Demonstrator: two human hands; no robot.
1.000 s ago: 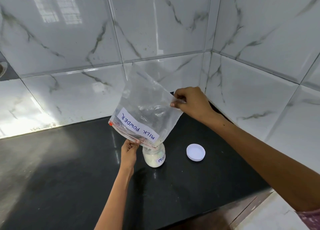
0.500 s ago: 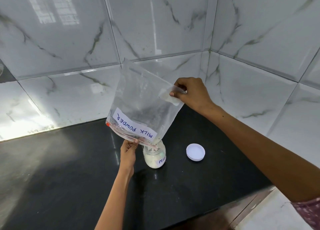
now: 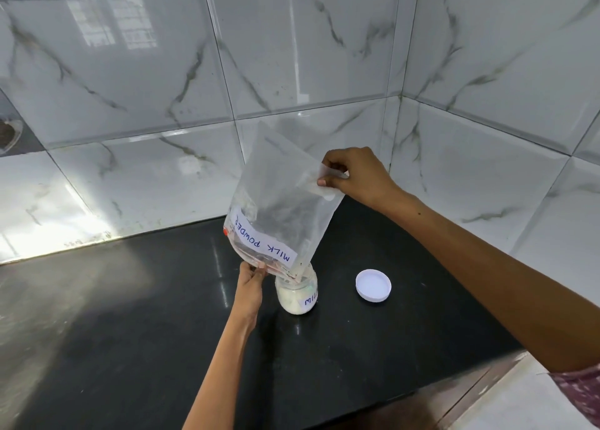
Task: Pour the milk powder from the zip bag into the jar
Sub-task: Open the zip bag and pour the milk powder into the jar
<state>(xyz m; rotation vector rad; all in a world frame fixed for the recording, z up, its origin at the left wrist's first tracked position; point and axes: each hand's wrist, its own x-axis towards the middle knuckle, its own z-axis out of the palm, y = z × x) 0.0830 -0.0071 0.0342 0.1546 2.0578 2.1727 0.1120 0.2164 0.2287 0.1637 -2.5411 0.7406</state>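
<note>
Bag (image 3: 279,209) upended — mouth into jar (image 3: 297,295)

The zip bag (image 3: 279,202) is clear with a red seal strip and a white label lettered in blue. Below it, the clear jar (image 3: 297,295) holds white powder. Right of the jar lies a white lid (image 3: 373,285) on the black counter (image 3: 130,348); behind stand white, grey-veined tiles (image 3: 292,40).
</note>
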